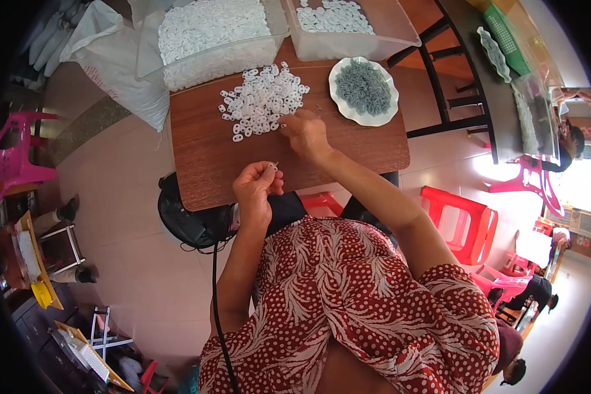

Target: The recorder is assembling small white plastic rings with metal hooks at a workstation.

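A heap of small white oval plastic pieces with two holes each (pixel 262 98) lies on the brown wooden table (pixel 210 164). My left hand (pixel 255 189) is closed in a pinch near the table's front edge, with a small white piece (pixel 274 166) showing at thumb and fingertip. At the heap's right edge is my right hand (pixel 306 136), its fingers bent together and a white two-holed piece (pixel 283 125) at their tips. To the right, a white wavy-rimmed plate (pixel 390 105) holds many tiny grey pieces (pixel 361 85), too small to make out singly.
Two clear plastic bins (pixel 217 52) (pixel 354 46) of white pieces stand along the table's far side. A white sack (pixel 128 79) leans at the left. A black bag (pixel 190 220) with a cable sits below the front edge; a red stool (pixel 458 223) stands right. Other people are at the far right.
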`<action>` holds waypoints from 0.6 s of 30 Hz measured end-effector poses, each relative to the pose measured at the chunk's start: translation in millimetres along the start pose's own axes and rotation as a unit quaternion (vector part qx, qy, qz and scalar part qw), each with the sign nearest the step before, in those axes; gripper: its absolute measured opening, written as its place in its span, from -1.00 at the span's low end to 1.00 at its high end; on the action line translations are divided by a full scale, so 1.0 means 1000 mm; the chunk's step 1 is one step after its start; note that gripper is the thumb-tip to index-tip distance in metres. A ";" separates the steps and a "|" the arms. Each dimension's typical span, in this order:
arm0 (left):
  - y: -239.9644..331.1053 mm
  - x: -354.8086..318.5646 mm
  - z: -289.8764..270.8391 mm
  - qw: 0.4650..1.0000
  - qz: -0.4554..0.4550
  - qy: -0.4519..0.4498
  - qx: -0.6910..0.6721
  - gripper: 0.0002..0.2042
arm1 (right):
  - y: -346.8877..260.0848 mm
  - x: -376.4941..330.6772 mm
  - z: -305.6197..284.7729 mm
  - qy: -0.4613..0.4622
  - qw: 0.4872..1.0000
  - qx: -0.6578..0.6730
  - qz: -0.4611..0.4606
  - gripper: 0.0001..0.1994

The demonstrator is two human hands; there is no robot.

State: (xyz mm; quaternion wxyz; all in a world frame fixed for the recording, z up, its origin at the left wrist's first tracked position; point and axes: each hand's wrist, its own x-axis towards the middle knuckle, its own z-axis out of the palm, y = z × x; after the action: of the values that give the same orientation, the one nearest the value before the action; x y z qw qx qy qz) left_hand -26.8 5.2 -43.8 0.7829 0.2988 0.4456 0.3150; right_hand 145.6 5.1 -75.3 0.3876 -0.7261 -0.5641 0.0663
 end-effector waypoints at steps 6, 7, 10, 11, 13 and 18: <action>0.000 0.005 -0.005 1.000 -0.001 0.002 0.005 -0.92 | 0.005 0.007 0.015 -0.059 0.984 -0.128 -0.111 -0.85; 0.000 0.005 -0.005 1.000 -0.002 0.003 0.001 -0.92 | 0.005 0.009 0.015 -0.074 0.979 -0.141 -0.128 -0.88; 0.000 0.007 -0.006 1.000 0.003 0.003 0.004 -0.93 | 0.002 0.013 0.018 -0.096 0.970 -0.164 -0.154 -0.90; -0.001 0.008 -0.006 1.000 0.003 0.003 0.004 -0.93 | 0.002 0.015 0.019 -0.103 0.966 -0.173 -0.162 -0.90; -0.001 0.009 -0.006 1.000 0.004 0.004 -0.003 -0.92 | 0.002 0.017 0.018 -0.080 0.967 -0.165 -0.178 -0.91; 0.009 0.003 0.006 1.000 0.030 0.007 -0.001 -0.92 | -0.007 0.007 -0.007 -0.007 0.990 -0.071 -0.122 -0.92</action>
State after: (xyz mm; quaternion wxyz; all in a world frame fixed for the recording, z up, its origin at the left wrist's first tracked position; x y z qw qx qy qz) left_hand -22.2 12.2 -35.7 0.7699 0.3095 0.4417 0.3411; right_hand 146.7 8.3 -63.6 0.3364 -0.6769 -0.6544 -0.0171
